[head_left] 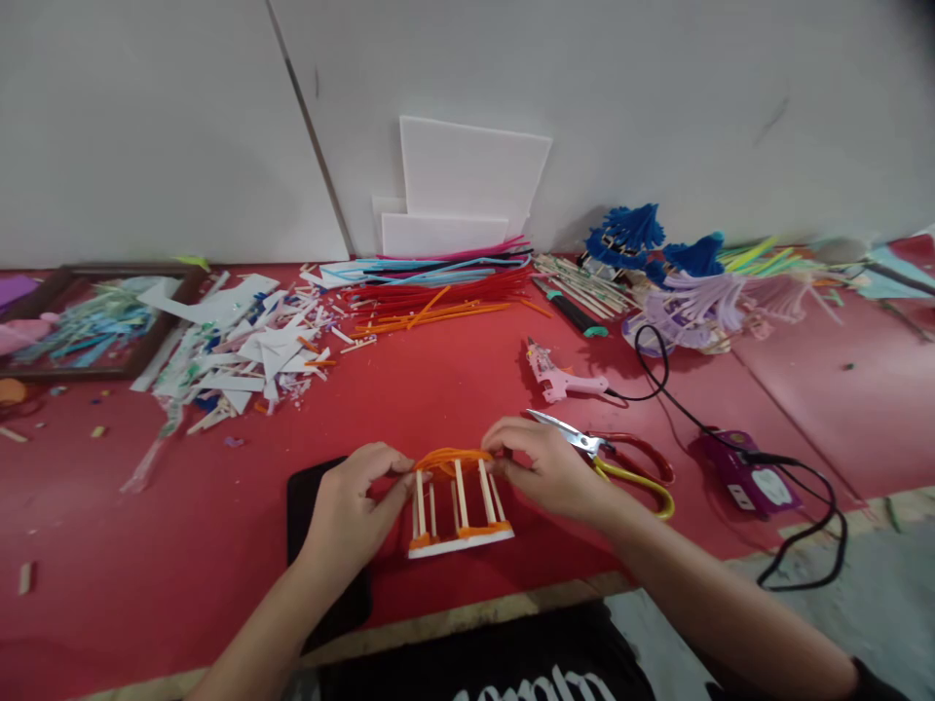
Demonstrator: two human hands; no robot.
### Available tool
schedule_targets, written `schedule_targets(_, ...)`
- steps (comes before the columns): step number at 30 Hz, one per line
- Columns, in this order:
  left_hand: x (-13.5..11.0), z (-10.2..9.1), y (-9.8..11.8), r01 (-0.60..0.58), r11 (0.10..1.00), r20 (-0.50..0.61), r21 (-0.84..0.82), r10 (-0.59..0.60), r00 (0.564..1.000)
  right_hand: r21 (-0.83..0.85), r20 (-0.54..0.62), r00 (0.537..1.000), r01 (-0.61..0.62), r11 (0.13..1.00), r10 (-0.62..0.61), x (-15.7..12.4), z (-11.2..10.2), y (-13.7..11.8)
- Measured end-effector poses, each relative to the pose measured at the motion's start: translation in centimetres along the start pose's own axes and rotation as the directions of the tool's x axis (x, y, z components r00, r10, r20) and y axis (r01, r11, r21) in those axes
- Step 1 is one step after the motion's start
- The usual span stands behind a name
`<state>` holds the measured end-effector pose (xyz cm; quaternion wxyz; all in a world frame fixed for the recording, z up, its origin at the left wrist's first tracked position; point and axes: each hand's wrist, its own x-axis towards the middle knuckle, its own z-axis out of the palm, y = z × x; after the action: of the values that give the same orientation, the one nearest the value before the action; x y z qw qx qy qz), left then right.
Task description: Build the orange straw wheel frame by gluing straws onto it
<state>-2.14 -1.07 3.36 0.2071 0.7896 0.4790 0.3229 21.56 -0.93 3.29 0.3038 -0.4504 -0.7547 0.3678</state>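
Observation:
A small craft frame [460,494] of upright wooden sticks stands on a white base edged with orange strips near the table's front. Orange pipe cleaner [453,456] runs across its top in a curve. My left hand [357,501] pinches the top left corner between thumb and fingers. At the top right corner, my right hand [544,467] has its fingers closed on the orange edge. Partly beneath my left hand and wrist lies a black phone-like slab [311,497]. Scissors [606,450] with red and yellow handles rest beside my right hand.
Behind the hands lie a pink glue gun [562,378], a green-and-black cutter [574,310] and coloured pipe cleaners [438,287]. White scraps [248,341] are heaped at left near a framed tray [146,350]. A purple power box [752,472] with a black cord sits right. White boards [474,166] lean on the wall.

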Motion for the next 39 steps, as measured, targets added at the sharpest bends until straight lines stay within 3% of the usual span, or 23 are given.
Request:
schedule_targets(4,-0.5,0.0,0.0,-0.122,0.992,-0.163,0.044,0.127,0.978,0.013,0.057,0.994,0.089,0.996,-0.09,0.2,-1.1,-0.8)
schedule_targets(8,-0.7,0.8,-0.4,-0.287,0.951,-0.289,0.115,0.308,0.906,-0.041,-0.025,0.984,0.177,0.983,-0.178,0.2,-0.5,-0.3)
schedule_targets(14,-0.5,1.8,-0.9,-0.219,0.973,-0.143,0.068,0.227,0.963,-0.231,-0.158,0.952,0.223,0.947,-0.263,-0.3,1.7,2.3)
schedule_targets(19,-0.7,1.1,-0.8,-0.105,0.994,-0.07,0.023,0.107,0.992,-0.224,-0.249,0.935,0.199,0.954,-0.253,-1.3,2.0,1.9)
schedule_targets(21,-0.7,1.0,-0.7,-0.136,0.99,-0.044,0.044,0.138,0.989,-0.26,-0.237,0.933,0.208,0.943,-0.271,-1.5,2.2,1.4)
schedule_targets(24,-0.3,1.3,-0.6,-0.261,0.96,0.05,0.098,0.257,0.965,-0.345,-0.114,0.948,0.243,0.907,-0.298,-1.3,2.7,1.0)
schedule_targets(26,-0.1,1.6,-0.6,-0.284,0.953,0.08,0.101,0.277,0.958,-0.328,-0.111,0.949,0.246,0.912,-0.296,-1.1,2.9,0.9)
schedule_targets(30,-0.2,0.8,-1.0,-0.141,0.989,-0.06,0.047,0.143,0.988,-0.032,-0.255,0.939,0.231,0.972,-0.232,-1.1,2.4,0.8)
schedule_targets(33,-1.2,-1.1,-2.1,0.097,0.995,-0.198,-0.004,-0.096,0.975,0.21,-0.348,0.937,0.102,0.972,-0.023,-1.5,1.7,1.1)
schedule_targets(36,-3.0,-3.1,-3.3,0.24,0.971,-0.205,-0.024,-0.24,0.949,0.274,-0.391,0.911,-0.019,0.962,0.129,-2.2,1.5,2.0)
schedule_targets(37,-3.8,-3.5,-3.5,0.337,0.939,-0.165,0.062,-0.323,0.932,0.271,-0.395,0.906,-0.045,0.961,0.154,-2.5,1.6,2.4)
schedule_targets(39,-5.4,-3.8,-3.5,0.396,0.886,-0.114,0.24,-0.38,0.918,0.27,-0.394,0.896,-0.099,0.958,0.204,-2.8,2.0,3.1)
